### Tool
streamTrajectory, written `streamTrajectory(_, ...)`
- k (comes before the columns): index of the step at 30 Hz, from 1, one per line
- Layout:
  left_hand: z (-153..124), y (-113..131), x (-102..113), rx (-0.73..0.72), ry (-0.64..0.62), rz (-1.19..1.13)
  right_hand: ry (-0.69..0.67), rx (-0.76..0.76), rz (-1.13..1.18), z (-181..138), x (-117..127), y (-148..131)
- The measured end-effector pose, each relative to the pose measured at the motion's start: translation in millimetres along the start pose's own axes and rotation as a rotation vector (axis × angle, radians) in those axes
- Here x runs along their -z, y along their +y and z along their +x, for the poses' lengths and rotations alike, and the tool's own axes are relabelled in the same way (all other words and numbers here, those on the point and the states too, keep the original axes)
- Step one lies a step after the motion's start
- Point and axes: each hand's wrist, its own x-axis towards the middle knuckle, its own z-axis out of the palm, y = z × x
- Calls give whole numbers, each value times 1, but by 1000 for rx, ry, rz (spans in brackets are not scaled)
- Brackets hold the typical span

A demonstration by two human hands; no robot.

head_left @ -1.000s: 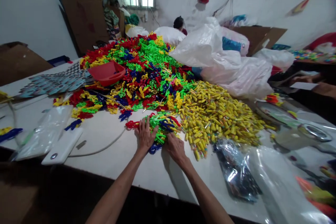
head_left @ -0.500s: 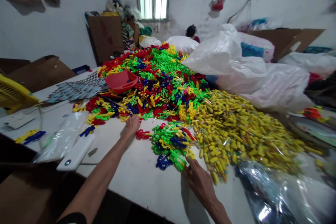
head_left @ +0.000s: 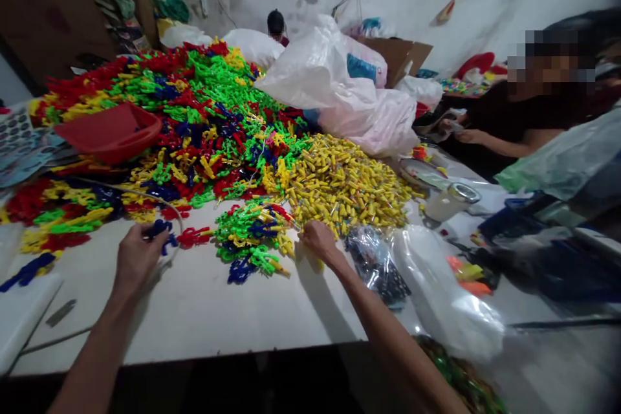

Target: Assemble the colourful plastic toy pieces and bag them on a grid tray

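Note:
My left hand [head_left: 138, 255] pinches a dark blue plastic piece [head_left: 167, 236] of knobbly, openwork shape, above the white table [head_left: 194, 310]. Just right of it lies a red plastic piece [head_left: 195, 237]. Between my hands sits a small heap of green, yellow and blue pieces [head_left: 247, 233], some with yellow cylinders on their ends. My right hand [head_left: 317, 240] is closed at the near left edge of a pile of small yellow cylinders [head_left: 349, 181]. What its fingers hold is hidden, though a bit of yellow shows under the hand.
Behind lies a large multicoloured pile [head_left: 194, 123] with a red scoop [head_left: 114, 132] on it. White plastic sacks [head_left: 339, 90] stand behind the cylinders. Clear plastic bags [head_left: 378, 265] lie to my right, near a jar [head_left: 451, 200]. A co-worker [head_left: 524, 116] sits at the far right.
The view has swung right. My left hand has come back from the pile's edge with the blue piece. My right hand has moved from the small heap to the yellow cylinders.

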Motion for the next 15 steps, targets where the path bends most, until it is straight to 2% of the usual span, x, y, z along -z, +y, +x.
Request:
streamTrajectory(3, -47, 17, -11, 198, -228, -605, -33, -25, -17, 14, -5, -15)
streamTrajectory(5, -80, 19, -22, 327, -393, -814, -49, -33, -26, 18, -6, -19)
streamTrajectory(7, -107, 17, -34, 462, -484, -927, -47, -27, -31, 17, -6, -21)
streamTrajectory(10, -134, 12, -52, 580, -534, -1001, -25, -13, -29, 12, -6, -20)
streamTrajectory(15, -150, 8, -62, 612, -538, -1011, -54, -14, -10, 6, -4, -23)
